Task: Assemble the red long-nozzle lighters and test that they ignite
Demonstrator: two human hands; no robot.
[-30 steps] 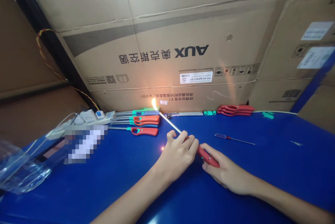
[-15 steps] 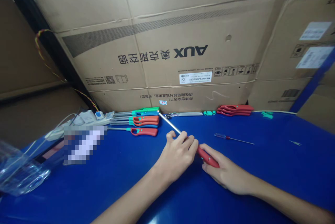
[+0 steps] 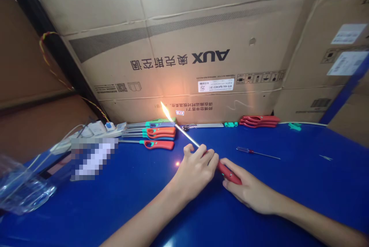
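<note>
Both hands grip one red long-neck lighter (image 3: 228,172) above the blue table. My left hand (image 3: 200,168) is closed over its front part, hiding the trigger area. My right hand (image 3: 250,189) wraps round the rear of the red handle. The metal tube (image 3: 187,135) points up and to the left, and a yellow flame (image 3: 165,110) burns at its tip. Beyond the hands lie several finished-looking lighters (image 3: 160,133) in red, orange, blue and green, their tubes pointing left.
A screwdriver (image 3: 256,152) lies right of the hands. Metal tubes (image 3: 209,126), green parts (image 3: 230,124) and red handle shells (image 3: 259,121) line the back by the cardboard wall (image 3: 173,31). A power strip (image 3: 66,143) and a clear plastic container (image 3: 25,189) are at left.
A flame has appeared at the tip of the lighter's tube, with its glow on the cardboard. Both hands have stayed in place on the lighter.
</note>
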